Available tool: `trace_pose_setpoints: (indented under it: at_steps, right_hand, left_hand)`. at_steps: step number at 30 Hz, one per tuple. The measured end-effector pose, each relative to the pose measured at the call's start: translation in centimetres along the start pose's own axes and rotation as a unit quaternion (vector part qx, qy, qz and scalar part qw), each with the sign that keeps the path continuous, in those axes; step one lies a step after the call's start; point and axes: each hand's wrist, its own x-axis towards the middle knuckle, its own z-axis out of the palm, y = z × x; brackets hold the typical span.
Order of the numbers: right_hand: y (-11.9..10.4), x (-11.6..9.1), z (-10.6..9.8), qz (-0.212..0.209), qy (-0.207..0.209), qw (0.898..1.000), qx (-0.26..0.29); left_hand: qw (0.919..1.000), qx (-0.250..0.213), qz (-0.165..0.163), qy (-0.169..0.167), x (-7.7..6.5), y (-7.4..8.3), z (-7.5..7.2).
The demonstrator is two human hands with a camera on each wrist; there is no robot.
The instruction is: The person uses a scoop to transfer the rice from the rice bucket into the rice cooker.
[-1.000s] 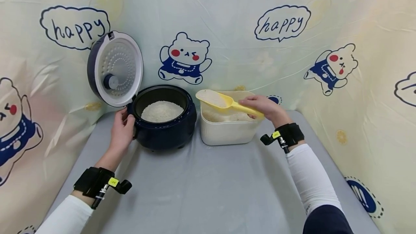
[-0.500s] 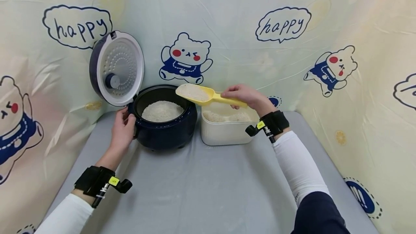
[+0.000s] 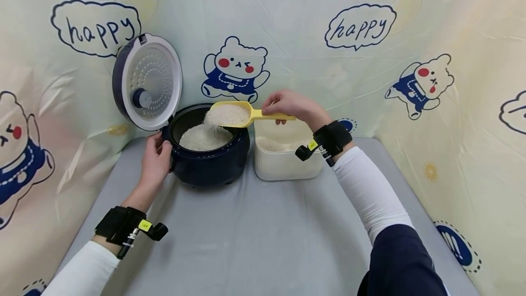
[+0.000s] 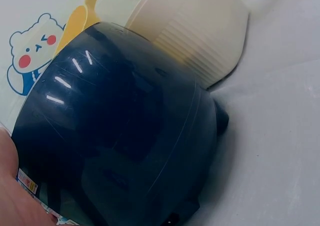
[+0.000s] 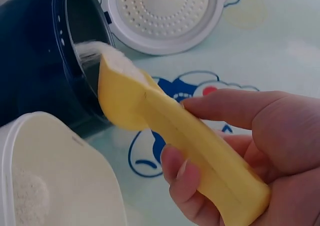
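A dark blue rice cooker (image 3: 209, 168) stands with its lid (image 3: 158, 74) raised and a mound of white rice (image 3: 201, 140) in its pot. My left hand (image 3: 154, 163) grips the cooker's left side, thumb in front. Above the pot's right rim, my right hand (image 3: 293, 106) holds a yellow scoop (image 5: 192, 153) by the handle. The scoop is heaped with rice (image 3: 228, 115) and tips leftward, and grains stream off its lip into the pot. In the right wrist view, the thumb and curled fingers close round the handle.
Right of the cooker sits a cream plastic container (image 3: 287, 166) with rice inside, under my right forearm. A grey cloth covers the table (image 3: 246, 241). Behind it hangs a curtain (image 3: 296, 22) printed with bears.
My right hand has carried the loaded scoop left, from above the cream container to over the cooker, and rice now falls from it. My left hand has stayed at the cooker's side.
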Motion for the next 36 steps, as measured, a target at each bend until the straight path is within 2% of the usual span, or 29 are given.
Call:
trace_pose_setpoints:
  at_steps: [9, 15, 23, 31, 36]
  right_hand:
    - [-2.4, 0.3, 1.3, -0.023, 0.027, 0.999, -0.04]
    - [-2.9, 0.6, 2.1, -0.024, 0.039, 0.996, -0.074]
    - [-3.1, 0.5, 2.8, -0.074, 0.05, 0.989, -0.114]
    - [-2.6, 0.2, 3.8, -0.115, 0.071, 0.972, -0.193]
    - [-1.9, 0.1, 4.4, -0.137, 0.079, 0.956, -0.248]
  left_hand:
    - [1.0, 0.0, 0.002, 0.005, 0.0, 0.4, 0.0]
    - [1.0, 0.003, 0.008, 0.0, -0.1, 0.4, 0.0]
    - [1.0, -0.005, 0.007, -0.003, -0.3, 0.1, 0.0]
    - [0.9999, -0.007, 0.008, -0.003, -0.2, 0.2, 0.0]
    - [0.9999, -0.007, 0.009, -0.002, -0.2, 0.3, -0.1]
